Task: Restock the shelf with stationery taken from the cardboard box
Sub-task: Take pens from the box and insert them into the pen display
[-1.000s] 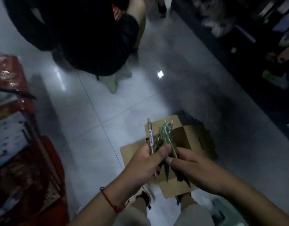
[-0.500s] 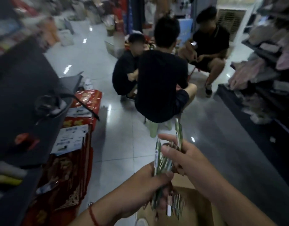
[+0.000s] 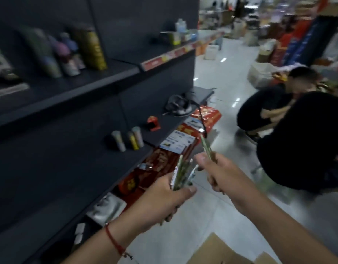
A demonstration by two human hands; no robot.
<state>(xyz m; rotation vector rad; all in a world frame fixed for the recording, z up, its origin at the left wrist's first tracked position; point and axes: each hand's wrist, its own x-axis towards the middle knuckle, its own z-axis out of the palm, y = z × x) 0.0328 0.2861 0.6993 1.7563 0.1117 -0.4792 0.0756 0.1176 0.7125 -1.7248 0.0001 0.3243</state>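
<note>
View swings off the floor and the cardboard box (image 3: 219, 250), now just a corner at the bottom, onto the dark shelf (image 3: 73, 88) at left. Right hand (image 3: 221, 174) splits away from the left hand (image 3: 164, 199) and its pen bundle (image 3: 181, 174), pinching one pen (image 3: 206, 147) apart.

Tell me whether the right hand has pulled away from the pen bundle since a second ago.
Yes. The right hand now holds one pen apart, right of the bundle in the left hand.
</note>
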